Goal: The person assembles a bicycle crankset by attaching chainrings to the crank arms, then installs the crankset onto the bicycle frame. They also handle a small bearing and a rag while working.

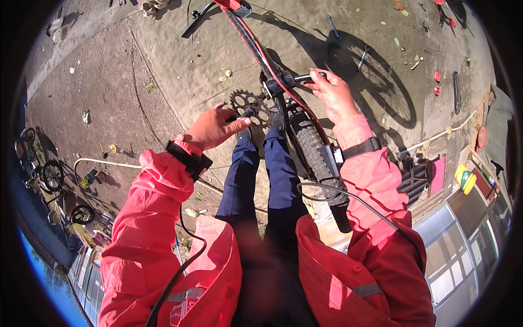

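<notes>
Red-framed bicycle (256, 46) stands between your knees, its knobby tyre (316, 158) against your legs. Your left hand (213, 129) is closed around the crank arm (243, 115) beside the toothed chainring (251, 106); your right hand (333, 94) is curled on the end of a dark bar-like tool (305, 78) set at the bottom bracket. I'd judge you do best by bracing the crank firmly so it cannot spin, keeping the tool square and fully seated, and pulling smoothly with knuckles clear of the teeth. Spare wrenches (362, 57) lie on the concrete ground (163, 71).
</notes>
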Motion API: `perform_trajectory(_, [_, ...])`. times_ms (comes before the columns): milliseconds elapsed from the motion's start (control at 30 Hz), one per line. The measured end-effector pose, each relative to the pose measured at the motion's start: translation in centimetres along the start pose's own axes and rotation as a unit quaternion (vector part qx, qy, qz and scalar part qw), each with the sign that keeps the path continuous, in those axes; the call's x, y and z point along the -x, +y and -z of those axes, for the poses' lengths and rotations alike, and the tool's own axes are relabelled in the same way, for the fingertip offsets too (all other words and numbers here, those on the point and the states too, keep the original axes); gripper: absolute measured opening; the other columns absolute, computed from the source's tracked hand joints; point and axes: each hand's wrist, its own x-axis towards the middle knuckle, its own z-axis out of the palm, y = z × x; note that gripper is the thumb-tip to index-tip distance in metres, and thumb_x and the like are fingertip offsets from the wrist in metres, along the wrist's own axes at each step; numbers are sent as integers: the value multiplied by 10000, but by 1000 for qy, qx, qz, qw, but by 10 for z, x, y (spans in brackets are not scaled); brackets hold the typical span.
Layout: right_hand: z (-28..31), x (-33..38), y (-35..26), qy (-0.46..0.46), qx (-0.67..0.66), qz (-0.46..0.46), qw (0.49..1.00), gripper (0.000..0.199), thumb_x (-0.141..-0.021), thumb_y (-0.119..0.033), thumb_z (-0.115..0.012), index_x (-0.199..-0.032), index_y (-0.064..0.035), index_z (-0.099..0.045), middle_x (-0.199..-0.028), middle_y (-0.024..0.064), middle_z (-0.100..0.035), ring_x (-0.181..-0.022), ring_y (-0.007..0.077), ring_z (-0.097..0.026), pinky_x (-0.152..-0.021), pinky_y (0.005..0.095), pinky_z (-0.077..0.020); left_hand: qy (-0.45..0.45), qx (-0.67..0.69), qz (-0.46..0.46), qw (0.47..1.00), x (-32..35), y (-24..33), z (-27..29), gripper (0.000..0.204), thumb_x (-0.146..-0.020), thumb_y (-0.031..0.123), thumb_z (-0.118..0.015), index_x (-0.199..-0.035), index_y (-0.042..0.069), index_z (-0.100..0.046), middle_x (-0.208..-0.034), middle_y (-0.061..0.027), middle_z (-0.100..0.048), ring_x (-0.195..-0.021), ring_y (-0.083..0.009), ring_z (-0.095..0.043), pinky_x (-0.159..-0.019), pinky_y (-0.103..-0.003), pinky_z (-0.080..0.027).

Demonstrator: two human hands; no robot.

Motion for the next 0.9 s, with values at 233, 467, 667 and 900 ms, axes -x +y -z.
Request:
perform_trajectory(233, [-1, 4, -1, -5, -31, 29, 999, 316, -966, -218, -731, -1191, 0, -691, -1011, 50, -704, -905, 143, -678, -860, 272, -506, 21, 22, -16, 999, -14, -19, -4, 747, -898, 710, -606, -1017, -20, -714, -868, -222, -669, -901, -394, -667, -776, -463, -520])
perform_trajectory(467, [8, 3, 7, -18, 5, 54, 998, 351, -996, -273, -690, -1271, -55, -676, -1145, 38, -710, -1023, 166, -690, -950, 318, -482, -16, 20, -3, 1000, -26, -31, -5, 665, -916, 612, -663, -1179, 2, -681, -1015, -199, -695, -977, -309, -666, -861, -418, -506])
perform_trajectory(667, [11, 8, 11, -20, 5, 98, 995, 345, -994, -218, -695, -1267, -9, -674, -1177, 78, -702, -1015, 188, -694, -957, 330, -503, 24, 46, -47, 998, -31, -39, -12, 726, -860, 684, -672, -1093, -2, -723, -943, -222, -679, -920, -384, -673, -795, -449, -518])
perform_trajectory(900, [11, 12, 12, -5, -1, 119, 993, 324, -987, -157, -698, -1257, 20, -670, -1202, 102, -696, -1021, 211, -697, -956, 317, -519, 26, 52, -54, 997, -38, -38, -8, 650, -869, 605, -718, -1114, 3, -724, -1019, -211, -701, -985, -356, -684, -829, -429, -525])
